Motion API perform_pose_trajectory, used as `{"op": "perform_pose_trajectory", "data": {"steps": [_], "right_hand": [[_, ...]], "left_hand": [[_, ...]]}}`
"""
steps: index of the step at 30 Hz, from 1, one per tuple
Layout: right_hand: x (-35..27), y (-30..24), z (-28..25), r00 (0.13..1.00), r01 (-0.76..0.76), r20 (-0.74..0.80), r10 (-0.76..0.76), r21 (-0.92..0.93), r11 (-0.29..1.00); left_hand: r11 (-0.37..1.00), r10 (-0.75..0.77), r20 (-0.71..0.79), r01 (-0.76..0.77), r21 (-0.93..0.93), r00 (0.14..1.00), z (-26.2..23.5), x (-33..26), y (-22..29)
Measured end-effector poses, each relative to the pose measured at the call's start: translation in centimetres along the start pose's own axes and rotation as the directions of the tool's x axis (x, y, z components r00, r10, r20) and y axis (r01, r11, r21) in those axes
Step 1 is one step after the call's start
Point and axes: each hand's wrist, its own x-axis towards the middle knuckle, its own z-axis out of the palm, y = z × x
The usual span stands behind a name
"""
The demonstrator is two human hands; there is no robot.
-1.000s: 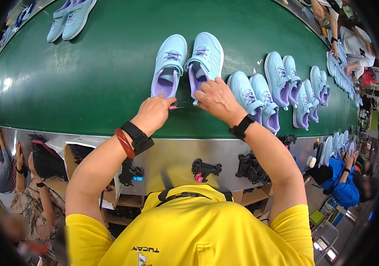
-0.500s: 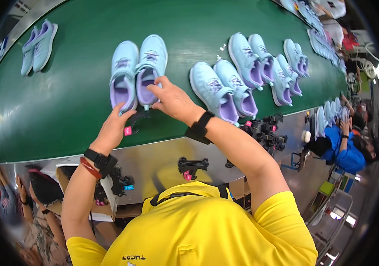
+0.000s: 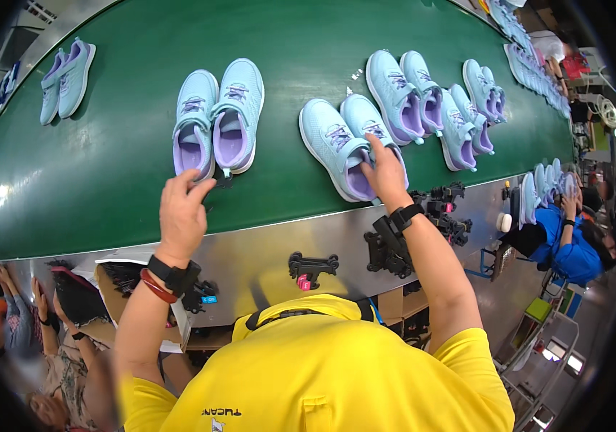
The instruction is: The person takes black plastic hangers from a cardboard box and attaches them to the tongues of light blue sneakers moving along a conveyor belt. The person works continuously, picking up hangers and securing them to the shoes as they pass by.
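I am looking down over a yellow shirt [image 3: 322, 374] toward the metal edge [image 3: 265, 248] of the line, where black clips [image 3: 313, 265] are hanging. My left hand [image 3: 182, 216] is hovering over the near rim of the green belt [image 3: 106, 165], fingers curled loosely with the thumb and forefinger close together near a small dark tag [image 3: 223, 181] just below the nearer pair of light blue shoes [image 3: 218, 119]; I cannot tell whether it is pinching anything. My right hand [image 3: 384, 173] is resting on the heel of the second pair [image 3: 347, 144], fingers spread and pressing on it. Farther along, more pairs [image 3: 430, 101] are lying in a row, and another pair [image 3: 67, 79] is sitting far left.
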Motion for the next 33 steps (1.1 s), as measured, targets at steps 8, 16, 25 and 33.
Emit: {"op": "perform_pose_trajectory", "data": {"steps": [8, 16, 25, 33], "right_hand": [[6.0, -4.7, -0.3, 0.984, 0.141, -0.140, -0.115, 0.189, 0.972], [-4.6, -3.6, -1.1, 0.841, 0.424, 0.228, -0.490, 0.284, 0.860], [-16.0, -1.0, 4.0, 0.743, 0.584, 0.366, -0.560, 0.052, 0.810], [-13.7, 0.9, 2.5, 0.710, 0.351, 0.496, -0.499, 0.365, 0.862]], "left_hand": [[0.978, 0.078, 0.134, -0.049, -0.204, 0.988, 4.1, 0.9, 4.8], [0.973, 0.115, 0.132, -0.084, -0.215, 0.985, 9.8, 6.1, 6.0], [0.961, 0.143, 0.337, -0.049, -0.273, 0.930, 14.2, 10.6, 6.3], [0.931, 0.161, 0.217, -0.075, -0.358, 0.963, 15.3, 9.5, 6.7]]}}
